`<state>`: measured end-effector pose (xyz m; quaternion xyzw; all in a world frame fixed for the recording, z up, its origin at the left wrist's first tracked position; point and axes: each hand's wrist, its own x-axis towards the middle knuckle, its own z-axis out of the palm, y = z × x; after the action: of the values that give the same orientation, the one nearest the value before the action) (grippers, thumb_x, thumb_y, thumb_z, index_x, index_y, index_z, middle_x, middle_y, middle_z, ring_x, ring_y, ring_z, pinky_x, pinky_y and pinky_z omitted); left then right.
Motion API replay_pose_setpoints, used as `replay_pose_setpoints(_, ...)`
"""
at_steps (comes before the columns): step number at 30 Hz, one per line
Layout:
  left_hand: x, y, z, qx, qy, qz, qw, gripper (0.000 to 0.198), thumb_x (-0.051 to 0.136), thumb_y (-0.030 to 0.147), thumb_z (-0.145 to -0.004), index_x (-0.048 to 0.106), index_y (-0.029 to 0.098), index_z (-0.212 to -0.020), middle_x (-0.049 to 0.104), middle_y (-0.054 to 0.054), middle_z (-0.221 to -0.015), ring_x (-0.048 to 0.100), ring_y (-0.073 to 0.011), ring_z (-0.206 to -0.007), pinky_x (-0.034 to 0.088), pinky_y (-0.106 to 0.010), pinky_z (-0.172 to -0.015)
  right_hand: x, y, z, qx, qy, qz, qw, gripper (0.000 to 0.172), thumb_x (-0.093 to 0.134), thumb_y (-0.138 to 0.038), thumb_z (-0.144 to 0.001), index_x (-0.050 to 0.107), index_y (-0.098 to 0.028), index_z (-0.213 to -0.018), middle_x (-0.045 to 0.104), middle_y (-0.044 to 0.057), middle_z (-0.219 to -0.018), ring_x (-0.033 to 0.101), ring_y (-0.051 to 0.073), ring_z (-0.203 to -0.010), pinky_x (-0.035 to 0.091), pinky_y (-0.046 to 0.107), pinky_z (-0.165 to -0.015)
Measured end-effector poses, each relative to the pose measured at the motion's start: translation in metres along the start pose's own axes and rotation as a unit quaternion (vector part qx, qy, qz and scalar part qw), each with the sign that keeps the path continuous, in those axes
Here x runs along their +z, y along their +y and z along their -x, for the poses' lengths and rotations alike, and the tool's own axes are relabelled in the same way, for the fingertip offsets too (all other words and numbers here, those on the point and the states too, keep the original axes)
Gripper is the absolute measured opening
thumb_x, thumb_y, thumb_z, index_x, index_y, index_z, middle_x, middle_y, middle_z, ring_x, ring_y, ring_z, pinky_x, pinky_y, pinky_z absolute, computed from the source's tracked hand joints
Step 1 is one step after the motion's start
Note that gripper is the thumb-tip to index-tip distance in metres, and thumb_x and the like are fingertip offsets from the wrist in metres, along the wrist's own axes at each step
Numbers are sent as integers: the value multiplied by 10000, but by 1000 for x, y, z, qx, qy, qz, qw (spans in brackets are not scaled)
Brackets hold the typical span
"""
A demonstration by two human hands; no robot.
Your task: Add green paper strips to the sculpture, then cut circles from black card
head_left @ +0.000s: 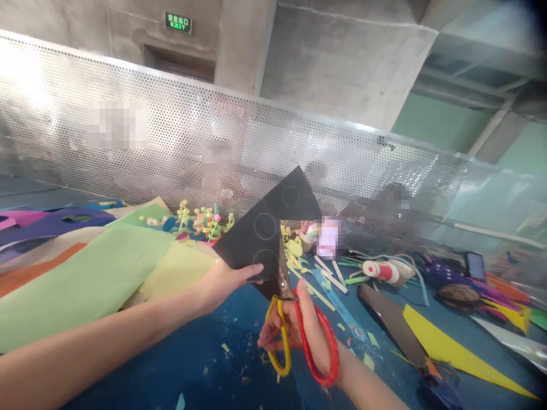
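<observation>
My left hand (233, 282) pinches the lower edge of a black sheet (243, 233), its thumb lying on top. Pale circles are drawn on the sheet, and an angular piece is missing from its right side. Scissors with one yellow and one red handle loop (333, 347) are gripped by my right hand (294, 324), fingers at the yellow loop and thumb through the red one. Their blades meet the sheet's right edge near the lowest circle; the lower blade is partly hidden behind the sheet.
Green sheets (94, 273) lie at the left. Behind the black sheet are small yellow foam pieces (200, 219). At right are a glue bottle (382, 270), a yellow strip (461, 353) and a phone (474, 266). A perforated metal screen (171, 131) stands behind the blue table.
</observation>
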<state>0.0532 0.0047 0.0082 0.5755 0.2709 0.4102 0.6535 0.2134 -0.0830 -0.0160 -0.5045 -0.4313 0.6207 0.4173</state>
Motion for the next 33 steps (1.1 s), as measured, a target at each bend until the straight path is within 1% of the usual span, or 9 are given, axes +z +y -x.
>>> replay_pose_setpoints(3, 0, -1, 0, -6, 2, 2, 1000, 417, 680, 299, -720, 592, 227, -1121, 661, -68, -1094, 583, -293, -1062, 483, -393, -887, 1, -1, 2, -10, 6, -11, 1000, 690, 185, -808, -721, 465, -193, -580, 641, 99, -678, 654, 206, -702, 514, 368, -746)
replay_pose_setpoints(8, 0, 3, 0, -17, -9, 46, 999, 498, 685, 275, -721, 541, 266, -1197, 651, -52, -1125, 580, -275, -1067, 482, -377, -893, 1, -1, 5, -39, 24, 19, 999, 619, 238, -743, -778, 490, -206, -600, 628, 90, -685, 633, 201, -702, 502, 369, -750)
replay_pose_setpoints(13, -1, 6, 0, -34, -26, 31, 999, 375, 676, 293, -731, 609, 216, -1092, 645, -65, -1136, 597, -261, -1038, 474, -356, -906, 1, 0, 7, -57, 38, 38, 997, 600, 264, -737, -782, 468, -206, -591, 589, 59, -640, 608, 200, -677, 488, 337, -664)
replay_pose_setpoints(17, 0, 7, 0, -18, -37, 33, 999, 367, 676, 283, -729, 609, 214, -1083, 645, -73, -1140, 603, -269, -1032, 492, -352, -874, 2, 0, 9, -64, 52, 41, 996, 601, 258, -737, -786, 473, -208, -597, 555, 35, -600, 584, 175, -600, 467, 299, -591)
replay_pose_setpoints(20, 0, 7, 1, -21, -36, 41, 998, 421, 685, 274, -722, 590, 221, -1128, 640, -79, -1152, 596, -274, -1048, 496, -359, -869, 4, 1, 9, -64, 61, 36, 995, 602, 245, -747, -781, 466, -212, -616, 514, 9, -554, 545, 152, -508, 437, 279, -511)
replay_pose_setpoints(23, 1, 8, 1, -15, -43, 62, 997, 543, 686, 255, -726, 512, 254, -1240, 627, -73, -1180, 589, -268, -1068, 497, -364, -869, 6, 2, 10, -74, 70, 30, 994, 591, 234, -752, -777, 454, -219, -649, 496, -5, -524, 509, 141, -465, 404, 261, -453)
replay_pose_setpoints(25, 1, 9, 2, -12, -46, 70, 996, 587, 686, 246, -727, 476, 271, -1275, 631, -65, -1178, 593, -264, -1065, 499, -361, -865, 8, 2, 12, -77, 76, 30, 994, 576, 240, -744, -782, 432, -221, -640, 481, -12, -503, 483, 131, -441, 380, 252, -429)
replay_pose_setpoints(29, 1, 11, 2, -10, -46, 77, 996, 600, 693, 230, -723, 471, 285, -1277, 634, -56, -1175, 590, -269, -1071, 509, -347, -848, 9, 1, 14, -94, 96, 57, 989, 582, 234, -735, -792, 388, -216, -579, 408, -33, -443, 412, 106, -383, 326, 242, -402)
replay_pose_setpoints(33, 0, 13, 1, -16, -44, 73, 996, 585, 703, 231, -717, 490, 266, -1260, 635, -64, -1170, 601, -267, -1051, 522, -334, -824, 8, 3, 13, -98, 109, 78, 986, 627, 190, -765, -770, 402, -211, -567, 348, -47, -418, 366, 93, -350, 290, 235, -383)
